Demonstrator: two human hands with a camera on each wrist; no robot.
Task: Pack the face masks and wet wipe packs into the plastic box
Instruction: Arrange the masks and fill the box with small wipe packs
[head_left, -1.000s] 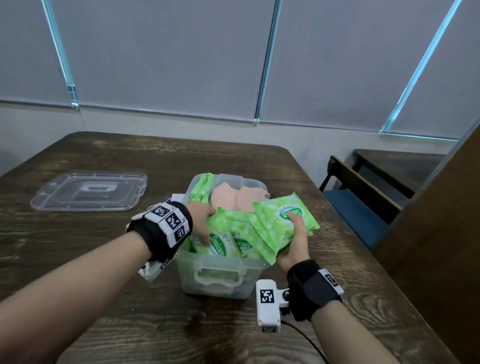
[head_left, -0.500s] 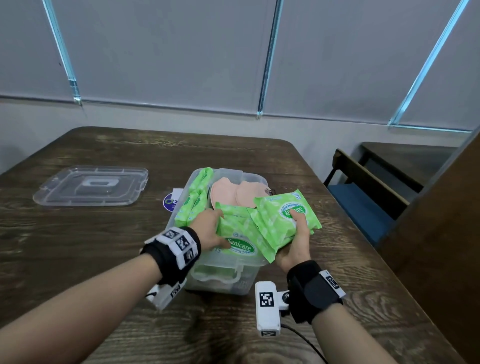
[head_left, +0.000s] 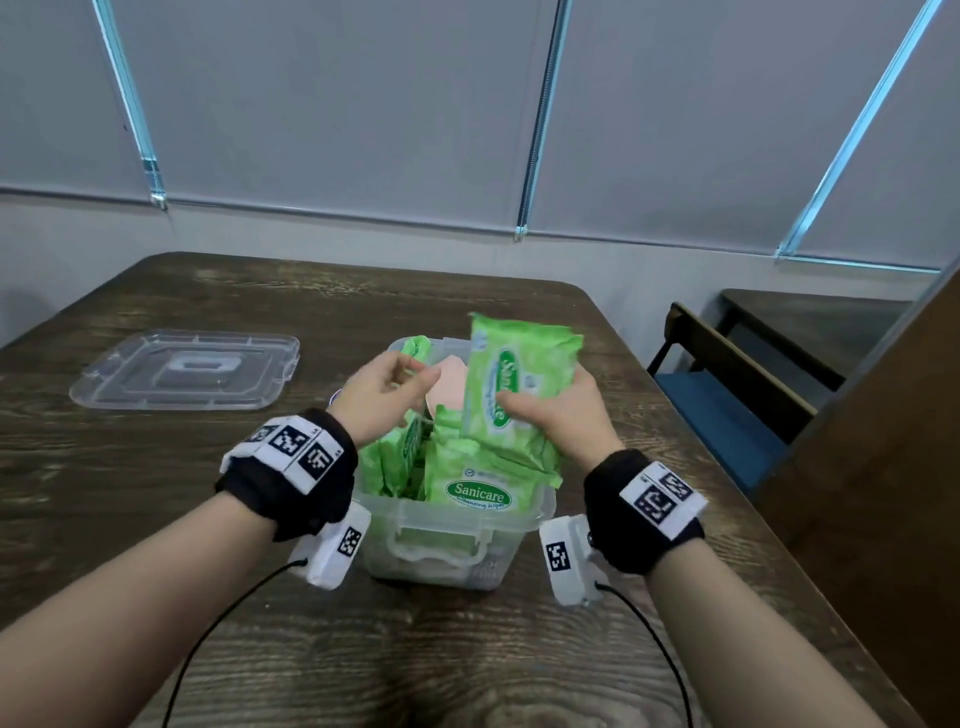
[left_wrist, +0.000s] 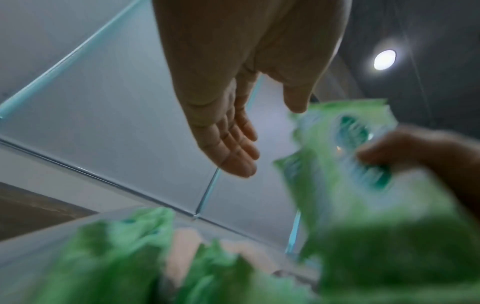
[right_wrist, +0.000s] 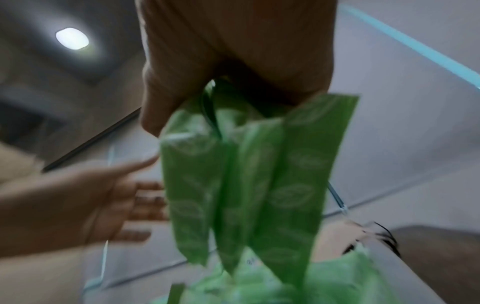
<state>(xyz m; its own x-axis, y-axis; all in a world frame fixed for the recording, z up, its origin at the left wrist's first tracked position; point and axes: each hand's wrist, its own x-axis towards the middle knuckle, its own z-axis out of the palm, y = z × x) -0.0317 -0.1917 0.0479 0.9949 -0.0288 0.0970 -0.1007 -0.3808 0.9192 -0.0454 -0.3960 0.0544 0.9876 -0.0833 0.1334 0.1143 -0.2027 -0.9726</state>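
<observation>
wooden table (head_left: 156, 519): wet wipe pack (head_left: 514, 384) in right hand (head_left: 558, 415), above plastic box (head_left: 524, 525)

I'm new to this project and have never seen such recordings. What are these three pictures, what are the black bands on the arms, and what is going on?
No machine here: a person works with bare hands. The black bands carry small cameras. The wide picture comes from a camera on the head; the two blurry ones look along each hand from the wrists.

On the wooden table stands a clear plastic box, already crowded with green wet wipe packs and peach face masks. Its lid lies apart, to the left.

The right hand grips one more wipe pack, upright above the box. The left hand is open, its fingers straight, holding nothing.
</observation>
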